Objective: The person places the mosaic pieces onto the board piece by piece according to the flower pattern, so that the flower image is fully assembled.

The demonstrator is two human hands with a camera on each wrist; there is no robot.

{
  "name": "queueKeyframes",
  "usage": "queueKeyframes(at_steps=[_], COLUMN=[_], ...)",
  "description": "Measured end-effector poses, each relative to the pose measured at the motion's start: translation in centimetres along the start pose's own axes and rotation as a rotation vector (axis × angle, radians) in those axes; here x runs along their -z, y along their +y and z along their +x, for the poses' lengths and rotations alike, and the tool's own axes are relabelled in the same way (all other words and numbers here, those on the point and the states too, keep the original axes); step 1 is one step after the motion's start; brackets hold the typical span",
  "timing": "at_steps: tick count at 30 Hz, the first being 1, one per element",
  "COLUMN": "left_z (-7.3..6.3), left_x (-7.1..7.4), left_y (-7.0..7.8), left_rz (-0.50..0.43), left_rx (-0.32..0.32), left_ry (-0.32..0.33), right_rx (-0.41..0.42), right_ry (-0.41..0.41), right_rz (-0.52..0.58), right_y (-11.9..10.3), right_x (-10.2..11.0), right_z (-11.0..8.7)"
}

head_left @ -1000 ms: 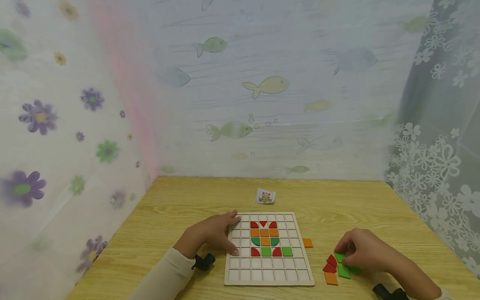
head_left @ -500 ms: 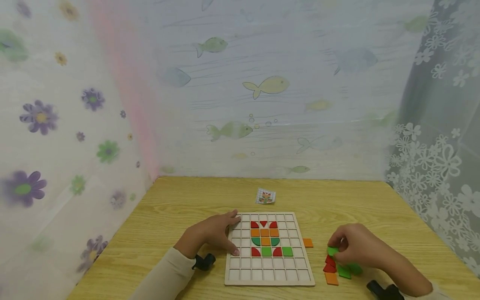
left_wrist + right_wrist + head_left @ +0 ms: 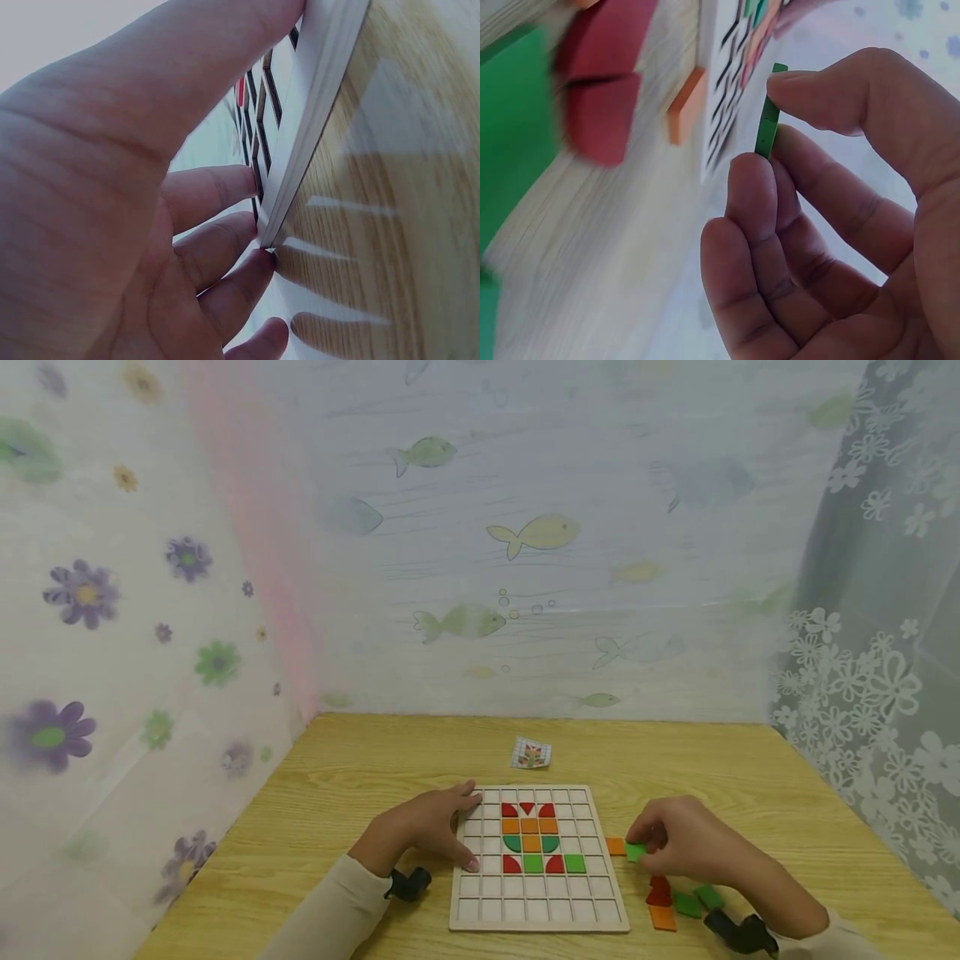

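A light wooden grid board (image 3: pixel 538 910) lies on the table with red, orange and green tiles set in its squares. My left hand (image 3: pixel 423 827) rests along the board's left edge, thumb and fingers spread; in the left wrist view its fingertips touch the rim (image 3: pixel 319 112). Between thumb and fingers, my right hand (image 3: pixel 697 843) pinches a green tile (image 3: pixel 768 112), raised just right of the board. Near it an orange tile (image 3: pixel 616 846) lies against the board's right edge. Below the right hand sit red tiles (image 3: pixel 659 891), another orange tile (image 3: pixel 662 917) and green tiles (image 3: pixel 687 904).
A small pattern card (image 3: pixel 531 753) lies beyond the board, showing a coloured design on a grid. Black wrist devices (image 3: pixel 408 884) are on both forearms. Patterned curtains (image 3: pixel 525 568) stand behind the yellow wood table (image 3: pixel 375 743).
My right hand has picked a green tile from the loose pieces and carried it left toward the board. The left hand has stayed at the board's edge.
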State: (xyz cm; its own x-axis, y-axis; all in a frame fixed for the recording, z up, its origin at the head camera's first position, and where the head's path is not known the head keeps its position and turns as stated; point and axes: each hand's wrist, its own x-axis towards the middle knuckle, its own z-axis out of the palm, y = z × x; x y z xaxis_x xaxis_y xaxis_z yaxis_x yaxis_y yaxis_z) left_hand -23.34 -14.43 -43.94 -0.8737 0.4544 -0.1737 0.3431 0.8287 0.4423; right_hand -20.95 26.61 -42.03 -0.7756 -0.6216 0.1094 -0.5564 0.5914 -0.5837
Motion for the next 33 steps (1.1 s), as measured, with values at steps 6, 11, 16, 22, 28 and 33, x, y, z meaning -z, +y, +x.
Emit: queueKeyframes(at_steps=[6, 11, 16, 22, 28, 33], left_z=[0.5, 0.6, 0.6, 0.5, 0.5, 0.6], left_x=[0.3, 0.5, 0.5, 0.3, 0.1, -0.3], left_y=[-0.2, -0.2, -0.3, -0.3, -0.5, -0.8], left_rz=[0.022, 0.022, 0.023, 0.021, 0.016, 0.025], left_rx=[-0.002, 0.0, -0.001, 0.004, 0.003, -0.003], left_ry=[0.001, 0.001, -0.002, -0.004, -0.008, -0.012], right_rx=[0.007, 0.032, 0.061, 0.082, 0.135, 0.159], right_ry=[0.018, 0.019, 0.015, -0.004, -0.011, -0.028], right_rz=[-0.032, -0.042, -0.04, -0.021, 0.006, 0.029], right_y=[-1.5, -2.4, -3.1, -3.9, -4.7, -5.3], right_x=[-0.5, -1.0, -1.9, -2.9, -4.1, -5.1], right_z=[1.7, 3.2, 4.2, 5.2, 6.2, 7.1])
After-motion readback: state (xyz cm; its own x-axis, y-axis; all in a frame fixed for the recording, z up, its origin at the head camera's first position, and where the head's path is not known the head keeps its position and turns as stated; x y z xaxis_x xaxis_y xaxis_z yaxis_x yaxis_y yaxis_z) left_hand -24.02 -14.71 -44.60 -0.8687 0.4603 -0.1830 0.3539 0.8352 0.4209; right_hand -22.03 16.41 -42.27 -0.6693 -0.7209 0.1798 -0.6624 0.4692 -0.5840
